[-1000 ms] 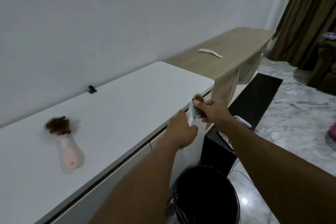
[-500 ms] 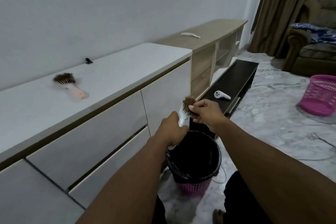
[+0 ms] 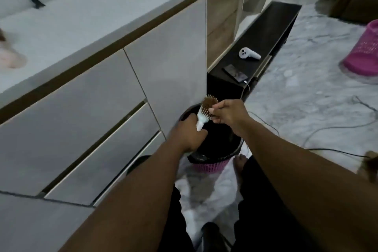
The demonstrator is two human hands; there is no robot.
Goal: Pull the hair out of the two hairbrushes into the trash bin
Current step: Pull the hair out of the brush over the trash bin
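Cabinet (image 3: 167, 51) crowds bin (image 3: 214, 161) — phone (image 3: 235, 72) nearby.

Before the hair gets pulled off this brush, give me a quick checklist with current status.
1. Left hand gripping white brush by its handle: ok.
2. Right hand fingers at the hair clump: ok.
3. Hair firmly pinched: cannot tell.
4. Brush above the trash bin: ok.
5. Bin has room: cannot tell, its inside is dark.
6. Second brush cleaned: not ok, waiting on the cabinet top.
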